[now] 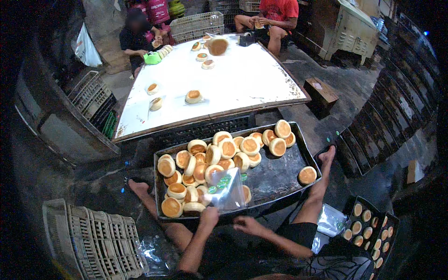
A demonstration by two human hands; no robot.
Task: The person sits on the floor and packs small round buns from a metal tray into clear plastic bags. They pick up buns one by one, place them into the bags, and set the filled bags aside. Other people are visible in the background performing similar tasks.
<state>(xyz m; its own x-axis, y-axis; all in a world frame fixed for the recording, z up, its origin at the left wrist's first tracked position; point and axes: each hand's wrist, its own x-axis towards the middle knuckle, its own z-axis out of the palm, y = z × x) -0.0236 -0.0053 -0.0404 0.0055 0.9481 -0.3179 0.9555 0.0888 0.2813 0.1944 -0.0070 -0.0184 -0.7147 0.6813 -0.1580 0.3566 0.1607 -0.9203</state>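
Observation:
My left hand (209, 217) is closed at the near edge of clear plastic bags (229, 189) with green printed labels. The bags cover part of a heap of round, flat buns (200, 171) with browned faces. These buns fill the left and back of a dark metal baking tray (276, 175) that lies before me between my legs. A single bun (307, 175) sits apart at the tray's right end. My right hand (249, 225) hovers just this side of the tray's near rim, its fingers bent; whether they pinch anything is too small to tell.
Beyond the tray stands a white-topped table (245, 80) with several buns, some on plastic. Two people (138, 42) (280, 21) sit at its far side, handling buns. A plastic crate (101, 241) is at my left; trays of buns (367, 227) and plastic bags (330, 218) lie at my right.

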